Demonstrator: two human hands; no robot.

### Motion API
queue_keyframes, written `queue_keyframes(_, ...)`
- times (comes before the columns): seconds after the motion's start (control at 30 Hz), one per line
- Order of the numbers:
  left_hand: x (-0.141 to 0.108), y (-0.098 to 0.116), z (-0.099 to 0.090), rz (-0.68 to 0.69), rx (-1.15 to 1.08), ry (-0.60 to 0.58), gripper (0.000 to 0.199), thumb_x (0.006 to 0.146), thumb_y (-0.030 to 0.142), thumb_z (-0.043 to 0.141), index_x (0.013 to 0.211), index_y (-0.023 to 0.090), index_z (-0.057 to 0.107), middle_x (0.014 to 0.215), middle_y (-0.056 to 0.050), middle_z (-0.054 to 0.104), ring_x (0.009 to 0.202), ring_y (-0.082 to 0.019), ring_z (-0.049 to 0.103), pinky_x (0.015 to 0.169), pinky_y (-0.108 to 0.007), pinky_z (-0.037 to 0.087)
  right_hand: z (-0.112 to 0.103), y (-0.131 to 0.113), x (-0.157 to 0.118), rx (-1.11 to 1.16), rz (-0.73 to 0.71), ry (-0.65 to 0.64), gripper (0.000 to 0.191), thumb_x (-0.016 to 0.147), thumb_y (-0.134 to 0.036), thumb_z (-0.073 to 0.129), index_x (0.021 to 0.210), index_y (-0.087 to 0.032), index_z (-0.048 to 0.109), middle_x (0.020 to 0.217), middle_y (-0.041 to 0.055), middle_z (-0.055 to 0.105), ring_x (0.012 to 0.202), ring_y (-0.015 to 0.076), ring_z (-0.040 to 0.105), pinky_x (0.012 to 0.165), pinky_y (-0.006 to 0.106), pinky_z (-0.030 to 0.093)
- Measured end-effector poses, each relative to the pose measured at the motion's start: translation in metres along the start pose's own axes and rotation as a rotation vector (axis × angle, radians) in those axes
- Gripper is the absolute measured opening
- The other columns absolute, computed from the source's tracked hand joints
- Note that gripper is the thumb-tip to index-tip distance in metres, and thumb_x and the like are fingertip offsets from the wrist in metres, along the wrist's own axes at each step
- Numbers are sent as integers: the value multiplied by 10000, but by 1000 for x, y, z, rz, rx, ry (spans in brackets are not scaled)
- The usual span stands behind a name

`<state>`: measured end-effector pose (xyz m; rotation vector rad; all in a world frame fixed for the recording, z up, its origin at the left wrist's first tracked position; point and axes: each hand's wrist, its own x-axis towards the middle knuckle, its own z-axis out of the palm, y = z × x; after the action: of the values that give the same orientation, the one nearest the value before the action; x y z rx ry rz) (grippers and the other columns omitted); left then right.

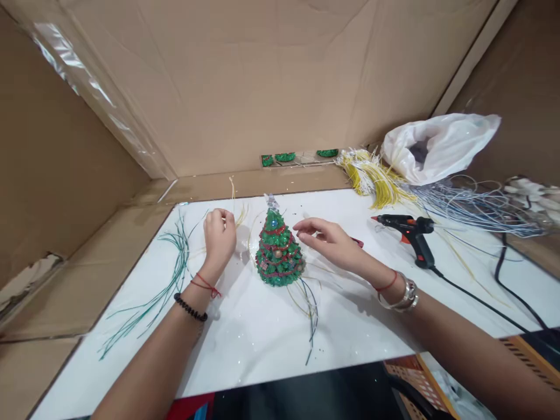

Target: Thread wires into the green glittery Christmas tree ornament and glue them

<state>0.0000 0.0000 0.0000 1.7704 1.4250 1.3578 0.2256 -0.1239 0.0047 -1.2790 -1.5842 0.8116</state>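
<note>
A small green Christmas tree figurine [280,248] with red garlands and a clear star on top stands upright on the white board [245,344]. Left of it, my left hand [220,234] is closed in a pinch on thin yellow wires [233,192], whose ends stick up above the fingers. My right hand [328,240] hovers beside the tree's upper right side, fingers apart and holding nothing visible; whether a fingertip touches the tree is unclear. Yellow and dark wires [312,315] trail from the tree's base toward me. A red-handled item [357,242] is partly hidden behind my right hand.
Loose green wires [177,262] lie at left. To the right are a black glue gun [409,233] with its cord, a yellow wire bundle [371,178], blue-white wires [476,204] and a white plastic bag [437,146]. Cardboard walls [262,76] surround the board. An orange basket [411,379] sits below the front edge.
</note>
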Motion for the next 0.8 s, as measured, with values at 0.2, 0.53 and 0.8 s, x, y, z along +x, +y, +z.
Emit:
queue_keyframes(0.2, -6, 0, 10, -207, -333, -161, 120, 906, 319, 352, 838, 223, 327, 822, -26, 631, 727, -143, 620, 764, -334, 498, 2, -9, -10, -92, -77, -41, 604, 798, -468, 658, 1329, -271, 448, 1336, 96, 533, 1222, 252, 505, 971, 431, 442)
queue_keyframes(0.53, -11, 11, 9, -274, -224, -257, 75, 833, 259, 395, 853, 234, 327, 603, 79, 364, 437, -95, 377, 477, -215, 377, 28, -2, -17, -146, -10, -130, 980, 707, -379, 747, 1481, -219, 169, 1414, 140, 439, 1296, 285, 444, 1095, 446, 353)
queue_keyframes(0.8, -21, 21, 4, 161, 95, -192, 272, 873, 397, 497, 976, 158, 577, 1483, -169, 330, 1466, -289, 60, 1166, -475, 67, -11, -4, -3, -143, 80, 187, 504, 864, -545, 503, 1210, -180, 534, 1143, 126, 632, 867, 217, 643, 759, 382, 506)
